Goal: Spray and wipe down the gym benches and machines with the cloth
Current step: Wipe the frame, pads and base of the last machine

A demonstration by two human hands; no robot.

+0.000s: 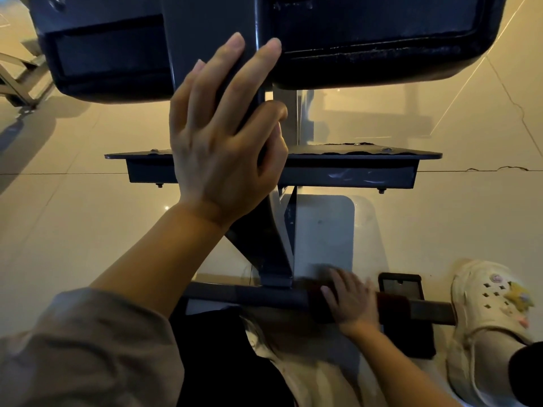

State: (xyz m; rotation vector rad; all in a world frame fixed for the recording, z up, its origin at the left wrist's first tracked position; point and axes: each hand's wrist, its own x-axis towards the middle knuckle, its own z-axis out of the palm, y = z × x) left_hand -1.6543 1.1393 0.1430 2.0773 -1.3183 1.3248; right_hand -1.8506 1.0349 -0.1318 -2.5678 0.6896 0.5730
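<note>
Left hand (pixel 223 148) rests flat on the bench post (pixel 205 39), grip wide; right hand (pixel 352 301) presses the cloth (pixel 393 304) on the base bar (pixel 264 295).
</note>
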